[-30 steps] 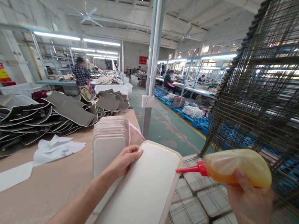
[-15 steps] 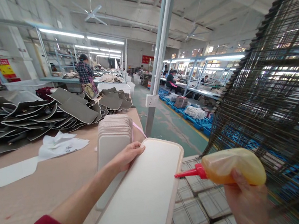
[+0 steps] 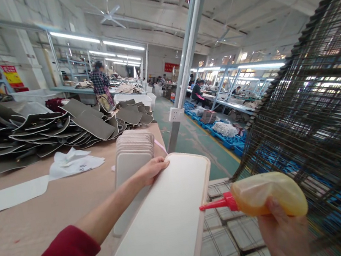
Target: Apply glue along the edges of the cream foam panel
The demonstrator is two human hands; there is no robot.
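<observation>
My left hand [image 3: 155, 169] grips the far left edge of a long white panel [image 3: 158, 219] with rounded corners, thumb on top. The panel lies tilted, its near end running out of view at the bottom. In my right hand [image 3: 283, 226] is a squeeze bottle [image 3: 268, 194] of amber liquid, probably glue, held on its side. Its red nozzle [image 3: 215, 204] points left, and the tip is at the panel's right edge. Behind my left hand stands a stack of similar rounded panels [image 3: 133, 146].
Grey-brown cut pieces [image 3: 49, 129] are heaped across the back of the brown table [image 3: 57, 209]. A crumpled white sheet [image 3: 75, 163] lies nearer. A metal post [image 3: 174, 134] with a socket rises ahead. Wire racks [image 3: 319, 93] stand to the right. A person [image 3: 101, 85] works in the background.
The nozzle tip has slid a little down along the panel's right edge, toward me. My left hand keeps its hold, and the view has shifted slightly.
</observation>
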